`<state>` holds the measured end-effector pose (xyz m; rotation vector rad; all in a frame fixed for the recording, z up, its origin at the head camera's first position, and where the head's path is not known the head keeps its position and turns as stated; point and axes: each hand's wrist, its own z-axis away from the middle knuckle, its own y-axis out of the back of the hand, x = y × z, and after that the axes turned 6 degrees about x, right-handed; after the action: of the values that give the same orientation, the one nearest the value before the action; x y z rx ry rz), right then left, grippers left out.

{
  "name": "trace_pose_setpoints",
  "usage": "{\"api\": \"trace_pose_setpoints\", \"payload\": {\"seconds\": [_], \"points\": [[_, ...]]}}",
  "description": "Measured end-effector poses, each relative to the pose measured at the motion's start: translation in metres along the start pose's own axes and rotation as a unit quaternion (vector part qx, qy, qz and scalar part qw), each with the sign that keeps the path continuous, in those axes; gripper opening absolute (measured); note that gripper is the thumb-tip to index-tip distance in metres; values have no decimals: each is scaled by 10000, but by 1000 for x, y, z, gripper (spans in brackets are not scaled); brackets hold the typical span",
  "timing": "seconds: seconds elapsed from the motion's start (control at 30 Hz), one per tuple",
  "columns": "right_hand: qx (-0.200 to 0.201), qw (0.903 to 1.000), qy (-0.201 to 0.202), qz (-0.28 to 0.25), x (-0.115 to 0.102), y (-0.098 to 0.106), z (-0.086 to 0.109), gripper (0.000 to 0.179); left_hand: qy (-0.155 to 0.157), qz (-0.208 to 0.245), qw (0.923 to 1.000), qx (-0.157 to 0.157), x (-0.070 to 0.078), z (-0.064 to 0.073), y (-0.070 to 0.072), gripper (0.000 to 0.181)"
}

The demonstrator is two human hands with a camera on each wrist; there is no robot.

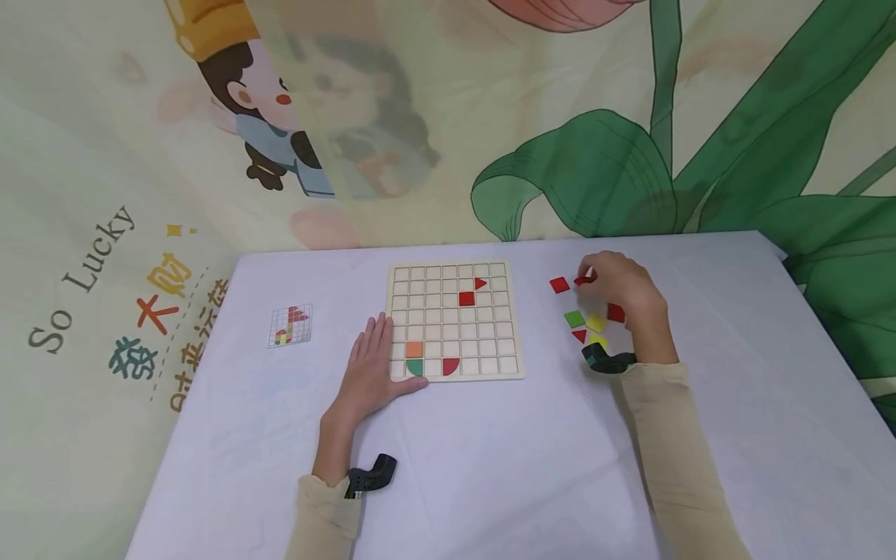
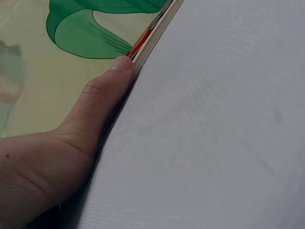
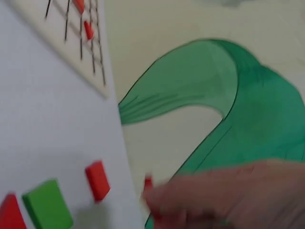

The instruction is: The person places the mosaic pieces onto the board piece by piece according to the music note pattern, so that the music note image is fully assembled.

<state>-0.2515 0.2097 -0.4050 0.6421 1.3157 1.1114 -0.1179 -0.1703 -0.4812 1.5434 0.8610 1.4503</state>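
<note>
My left hand (image 1: 371, 365) lies beside the wooden grid board (image 1: 490, 334), fingers straight along its left side and thumb at the near edge. In the left wrist view the thumb tip touches the board's rim (image 2: 155, 45). Between its fingertips my right hand (image 1: 619, 288) pinches a small red piece (image 1: 585, 278), its shape partly hidden, above the loose pieces. On the board sit a red triangle (image 1: 480, 283), a red square (image 1: 466, 299), an orange square (image 1: 414, 349), a green quarter-circle (image 1: 414, 367) and a red quarter-circle (image 1: 451, 366).
Right of the board lie a loose red square (image 1: 559, 285), a green square (image 1: 575, 319), a red triangle (image 1: 579, 336), yellow pieces (image 1: 596, 323) and another red piece (image 1: 616, 313). A printed pattern card (image 1: 290, 325) rests at the left. A patterned curtain (image 1: 434, 218) hangs behind the white-covered table (image 1: 476, 467).
</note>
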Motion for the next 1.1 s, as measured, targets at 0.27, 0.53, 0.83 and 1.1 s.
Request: {"api": "trace_pose_setpoints", "payload": {"seconds": [0.27, 0.53, 0.83, 1.1], "points": [[183, 9687, 2447, -379, -75, -34, -1, 28, 3, -9, 10000, 93, -4, 1, 1, 120], [-94, 9390, 3419, -359, -134, -81, 3, 22, -47, -54, 10000, 1, -1, 2, -1, 118], [-334, 9241, 3733, 750, -176, -110, -9, 11, -68, -138, 9999, 50, 1, 2, 1, 117], [-504, 9303, 3513, 923, -185, -121, -13, 7, -47, -107, 9999, 34, 2, 2, 1, 117]]}}
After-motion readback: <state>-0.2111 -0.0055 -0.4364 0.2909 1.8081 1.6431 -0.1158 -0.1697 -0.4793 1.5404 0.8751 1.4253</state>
